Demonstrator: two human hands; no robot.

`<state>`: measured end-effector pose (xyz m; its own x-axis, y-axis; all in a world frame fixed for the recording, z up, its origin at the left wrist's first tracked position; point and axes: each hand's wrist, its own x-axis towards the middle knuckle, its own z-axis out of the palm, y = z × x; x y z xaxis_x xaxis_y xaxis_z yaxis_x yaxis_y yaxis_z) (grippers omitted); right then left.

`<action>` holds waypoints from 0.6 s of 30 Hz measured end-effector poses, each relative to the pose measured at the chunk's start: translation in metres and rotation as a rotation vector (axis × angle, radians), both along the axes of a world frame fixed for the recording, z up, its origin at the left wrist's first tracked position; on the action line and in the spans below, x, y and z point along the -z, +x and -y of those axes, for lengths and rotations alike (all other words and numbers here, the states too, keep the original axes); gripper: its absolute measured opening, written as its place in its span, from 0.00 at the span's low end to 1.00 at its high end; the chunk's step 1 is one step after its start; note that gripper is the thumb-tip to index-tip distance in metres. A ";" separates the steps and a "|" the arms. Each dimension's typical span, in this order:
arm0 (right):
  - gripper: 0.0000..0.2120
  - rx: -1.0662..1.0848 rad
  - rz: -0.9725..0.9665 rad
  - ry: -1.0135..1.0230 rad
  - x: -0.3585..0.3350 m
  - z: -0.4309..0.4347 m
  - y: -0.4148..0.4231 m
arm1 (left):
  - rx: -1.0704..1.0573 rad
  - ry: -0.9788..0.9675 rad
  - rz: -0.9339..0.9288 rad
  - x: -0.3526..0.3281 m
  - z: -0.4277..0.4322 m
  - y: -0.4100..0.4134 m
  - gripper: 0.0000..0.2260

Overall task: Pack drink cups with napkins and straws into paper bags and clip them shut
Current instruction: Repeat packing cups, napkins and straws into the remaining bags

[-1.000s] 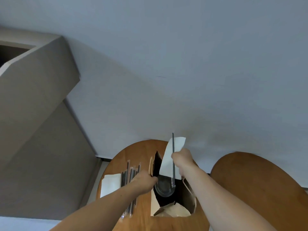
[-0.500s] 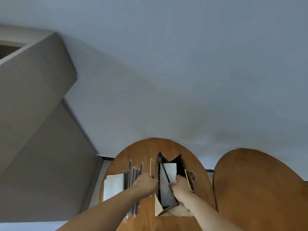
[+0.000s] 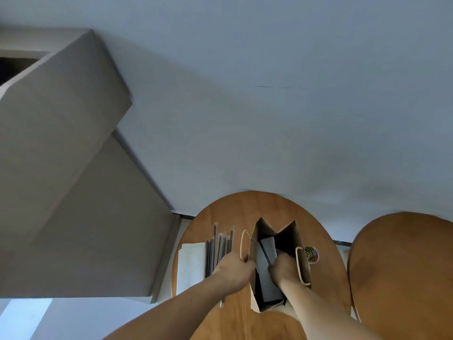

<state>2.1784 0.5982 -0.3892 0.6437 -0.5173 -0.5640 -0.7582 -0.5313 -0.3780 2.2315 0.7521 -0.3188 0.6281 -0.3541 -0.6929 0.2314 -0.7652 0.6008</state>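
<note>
Café-like room, round wooden table, second table beside it, plain grey wall, stacked napkins, wrapped straws

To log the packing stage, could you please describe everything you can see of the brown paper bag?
The paper bag is tan kraft-looking paper, standing upright and open on the wooden table, its far gusset creased inward. A pale cord handle loops from each long side. The left hand grips its left rim; the right hand is inside, where a white napkin and a dark straw show.
</note>
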 end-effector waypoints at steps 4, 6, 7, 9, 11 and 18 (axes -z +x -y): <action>0.15 -0.118 0.002 -0.113 -0.006 -0.003 0.001 | 0.016 0.012 -0.005 -0.001 0.000 0.001 0.11; 0.17 -0.186 0.002 -0.188 -0.016 -0.004 0.006 | 0.018 0.013 -0.003 -0.002 0.000 0.004 0.12; 0.17 -0.231 -0.009 -0.270 -0.024 -0.003 0.008 | 0.020 0.012 0.000 -0.003 0.001 0.006 0.13; 0.16 -0.298 0.032 -0.361 -0.039 -0.001 0.013 | 0.035 0.013 0.007 -0.005 0.003 0.008 0.13; 0.17 -0.368 0.088 -0.355 -0.056 0.000 0.018 | 0.056 0.005 0.004 -0.009 0.005 0.010 0.12; 0.14 -0.468 0.228 -0.587 -0.139 0.024 0.021 | 0.154 -0.031 0.014 -0.018 0.013 0.009 0.07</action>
<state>2.1990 0.5742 -0.2498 0.9355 -0.3359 -0.1095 -0.3432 -0.9376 -0.0556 2.2401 0.7392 -0.3012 0.5741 -0.4682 -0.6717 0.1039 -0.7721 0.6270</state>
